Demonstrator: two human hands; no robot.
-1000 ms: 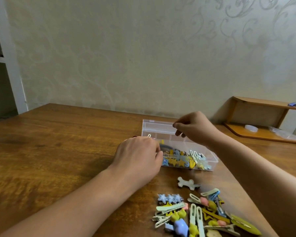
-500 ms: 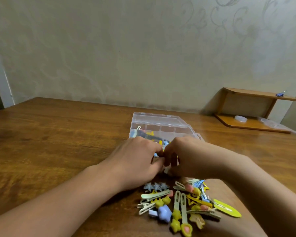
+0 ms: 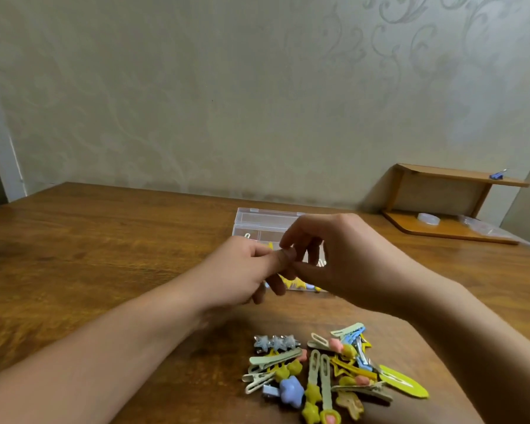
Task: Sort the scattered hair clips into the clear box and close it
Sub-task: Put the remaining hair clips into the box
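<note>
The clear box [image 3: 266, 220] stands open on the wooden table [image 3: 104, 246], its lid lying flat behind it. Several coloured clips [image 3: 297, 284] lie in its near end. My left hand [image 3: 242, 276] and my right hand [image 3: 343, 261] meet just above and in front of the box and cover most of it. The left fingers are curled, and the thumb tip touches the right hand's pinched fingertips. Whatever is between them is hidden. A pile of several scattered hair clips [image 3: 325, 371] lies on the table near me, below my right forearm.
A small wooden shelf [image 3: 447, 203] stands against the wall at the back right, with a white round thing [image 3: 428, 219] and clear plastic on its base. The patterned wall runs along the table's far edge.
My right hand came down from the box rim to the table beside my left hand, then both rose together. The grey bone-shaped clip that lay by the box is gone from the table.
</note>
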